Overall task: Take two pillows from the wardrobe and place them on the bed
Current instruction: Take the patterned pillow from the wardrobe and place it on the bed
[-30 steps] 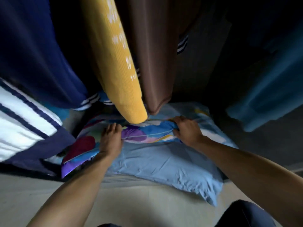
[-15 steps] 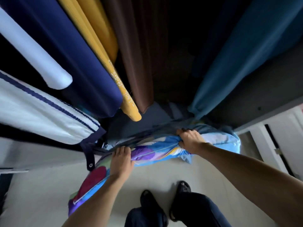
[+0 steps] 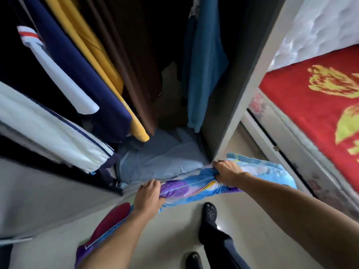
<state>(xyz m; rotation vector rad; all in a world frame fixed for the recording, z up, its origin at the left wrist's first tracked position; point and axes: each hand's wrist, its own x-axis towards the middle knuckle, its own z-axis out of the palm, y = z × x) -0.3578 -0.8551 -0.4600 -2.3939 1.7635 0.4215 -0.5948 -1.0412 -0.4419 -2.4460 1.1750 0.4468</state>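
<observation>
A colourful pillow [image 3: 194, 188] with purple, blue and maroon patches hangs lifted in front of the wardrobe, above the floor. My left hand [image 3: 148, 197] grips its upper edge near the middle. My right hand [image 3: 226, 172] is clenched on the same edge further right. A second, plain light-blue pillow [image 3: 159, 164] lies on the wardrobe floor behind the lifted one. The bed [image 3: 318, 105] with a red patterned cover is at the right.
Hanging clothes fill the wardrobe: a navy-and-white jacket [image 3: 58, 74], a yellow garment [image 3: 108, 78], a brown one [image 3: 136, 74], a teal one [image 3: 204, 65]. The grey wardrobe side panel [image 3: 250, 80] stands between the wardrobe and the bed. My feet in dark shoes [image 3: 209, 212] are on the pale floor.
Both hands have pulled the colourful pillow up and out of the wardrobe, clear of the blue pillow. The view has swung right, bringing the bed into sight.
</observation>
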